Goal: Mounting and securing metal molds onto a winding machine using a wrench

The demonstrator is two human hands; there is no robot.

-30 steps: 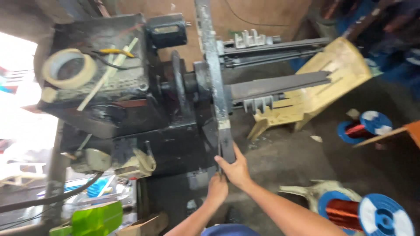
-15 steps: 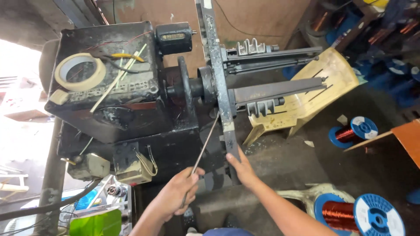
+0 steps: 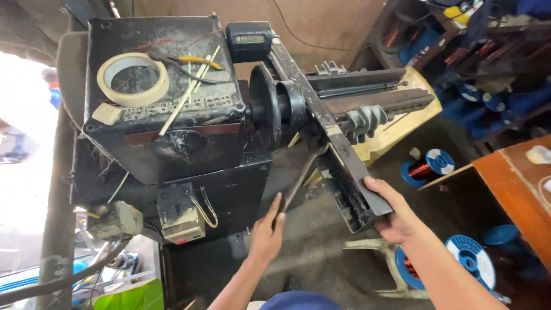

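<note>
A: Now, what differs from the earlier pictures?

B: A second ago both hands sat together low on the black bar. They have since parted. The right hand is closed around the bar's lower end, thumb on top. The left hand is closed on a thin rod, which was already in it half a second ago.

A: Where does the rod sit?

B: It runs up from the left hand to the hub of the machine, its tip close under the bar. Whether it touches there, I cannot tell.

A: And the bar?

B: More tilted than before, lower end swung out toward the person. My reading: the right hand steadies the bar while the left works the rod at the hub.

A: Anything else?

B: A tape roll and pliers lie on top of the machine; blue wire spools lie on the floor.
</note>
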